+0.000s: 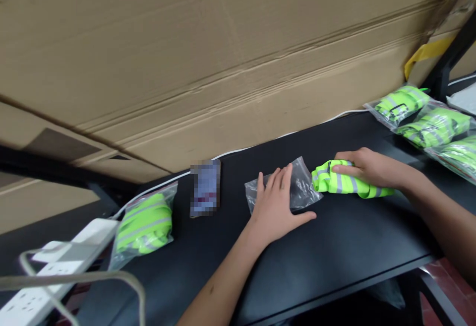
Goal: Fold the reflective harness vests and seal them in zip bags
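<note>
**Black table with bags and a vest**

The black table (327, 251) carries several things. Under the fingers of the left hand (277, 179) lies a flat clear plastic bag (307, 182). Just right of these fingers is a rolled neon-yellow reflective vest (347, 184), held by the fingers of the right hand (344, 169). Well left of the fingers lies a filled plastic bag (145, 222), beside a blurred flat object (205, 187). Well right of them, three filled bags (433, 127) overlap in a row. A white cable (260, 146) runs along the back edge.
</note>
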`<act>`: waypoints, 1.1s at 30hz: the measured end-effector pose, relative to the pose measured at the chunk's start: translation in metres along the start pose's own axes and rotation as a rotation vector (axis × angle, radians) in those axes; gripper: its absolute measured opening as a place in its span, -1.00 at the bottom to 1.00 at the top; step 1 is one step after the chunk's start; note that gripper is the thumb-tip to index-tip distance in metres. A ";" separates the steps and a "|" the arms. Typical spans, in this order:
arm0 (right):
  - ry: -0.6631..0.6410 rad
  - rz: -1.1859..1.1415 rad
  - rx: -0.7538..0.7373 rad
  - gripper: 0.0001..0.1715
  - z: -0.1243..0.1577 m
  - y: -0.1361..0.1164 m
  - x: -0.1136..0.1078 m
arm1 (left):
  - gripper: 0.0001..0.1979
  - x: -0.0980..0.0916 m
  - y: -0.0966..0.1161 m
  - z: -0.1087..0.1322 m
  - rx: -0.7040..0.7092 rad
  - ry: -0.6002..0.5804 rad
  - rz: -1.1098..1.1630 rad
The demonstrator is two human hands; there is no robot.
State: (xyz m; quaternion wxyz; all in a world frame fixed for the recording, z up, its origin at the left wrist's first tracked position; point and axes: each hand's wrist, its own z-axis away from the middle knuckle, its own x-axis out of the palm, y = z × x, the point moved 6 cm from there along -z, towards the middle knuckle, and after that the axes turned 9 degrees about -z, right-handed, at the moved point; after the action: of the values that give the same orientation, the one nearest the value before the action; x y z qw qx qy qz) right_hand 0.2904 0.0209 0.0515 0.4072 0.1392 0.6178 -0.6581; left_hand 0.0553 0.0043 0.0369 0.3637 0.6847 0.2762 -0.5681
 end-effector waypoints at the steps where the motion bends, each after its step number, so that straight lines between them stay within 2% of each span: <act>1: -0.005 0.000 0.000 -0.46 0.000 0.000 0.001 | 0.17 0.003 -0.001 -0.002 -0.011 -0.009 0.006; 5: -0.014 0.011 -0.001 -0.46 0.000 -0.001 0.000 | 0.07 -0.003 -0.008 0.001 -0.014 0.012 0.009; 9: -0.032 0.019 -0.006 -0.43 0.002 -0.003 -0.003 | -0.03 -0.014 -0.016 0.010 0.042 0.060 0.072; 14: 0.012 0.023 -0.023 -0.45 0.005 -0.015 -0.002 | -0.16 -0.022 -0.021 0.018 0.121 0.210 0.144; 17: 0.047 0.024 -0.063 -0.45 0.007 -0.024 0.001 | -0.19 -0.021 -0.018 0.019 0.160 0.251 0.104; 21: 0.037 0.020 -0.126 -0.47 0.006 -0.031 0.007 | -0.12 -0.019 -0.014 0.019 0.175 0.278 0.142; 26: 0.012 0.165 -0.082 -0.53 0.002 -0.025 0.012 | 0.00 -0.018 -0.018 0.020 0.164 0.330 0.301; 29: 0.021 0.265 -0.051 -0.51 0.000 -0.021 0.013 | 0.00 -0.015 -0.018 0.020 0.165 0.310 0.306; 33: 0.032 0.467 -0.063 -0.46 0.000 -0.024 0.019 | 0.09 -0.010 -0.015 0.017 0.147 0.215 0.264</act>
State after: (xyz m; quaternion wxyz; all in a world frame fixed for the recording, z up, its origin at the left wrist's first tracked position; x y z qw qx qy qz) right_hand 0.2615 0.0120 0.0557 0.5426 0.2760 0.5957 -0.5240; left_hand 0.0320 0.0000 0.0420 0.3524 0.7966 0.1787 -0.4575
